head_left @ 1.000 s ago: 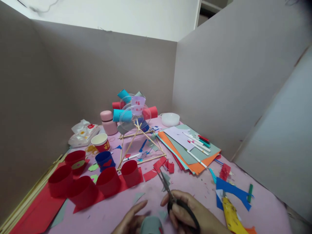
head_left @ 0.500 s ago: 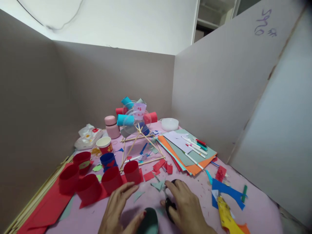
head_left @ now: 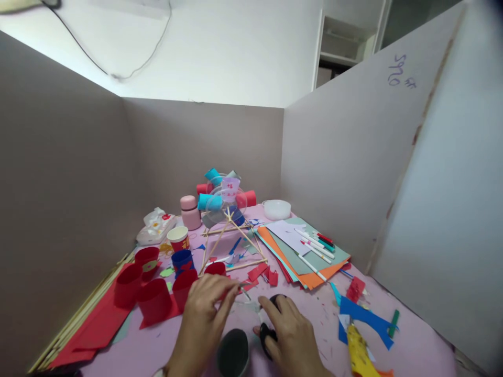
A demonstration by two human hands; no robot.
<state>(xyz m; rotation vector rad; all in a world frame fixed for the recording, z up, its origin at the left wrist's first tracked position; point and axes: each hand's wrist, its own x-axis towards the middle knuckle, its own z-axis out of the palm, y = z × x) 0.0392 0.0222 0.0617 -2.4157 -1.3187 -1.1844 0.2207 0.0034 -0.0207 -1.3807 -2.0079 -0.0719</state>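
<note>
My right hand [head_left: 293, 337] is closed on black-handled scissors [head_left: 269, 324], whose blades point up and left over the pink tabletop [head_left: 165, 345]. My left hand [head_left: 202, 319] reaches forward with its fingertips pinched together on a small grey-green paper scrap [head_left: 248, 302] by the scissor tips. A grey-green paper tube [head_left: 233, 355] stands between my two wrists at the bottom edge. Red paper scraps [head_left: 262, 272] lie just beyond the hands.
Red paper cups [head_left: 154, 299] and a blue cup [head_left: 183, 261] stand at the left on red paper. Behind are a stick-and-cup wheel model [head_left: 226, 201], pink bottle [head_left: 190, 212], tissue pack [head_left: 155, 226] and white bowl [head_left: 277, 209]. Coloured sheets with markers [head_left: 314, 245], blue offcuts [head_left: 363, 314] and a yellow tool [head_left: 357, 353] lie right. Cardboard walls [head_left: 353, 157] enclose the table.
The view has tilted up. My left hand moved forward and right from the table near the tube and pinched at the scrap; my right hand laid the scissors low, blades toward it.
</note>
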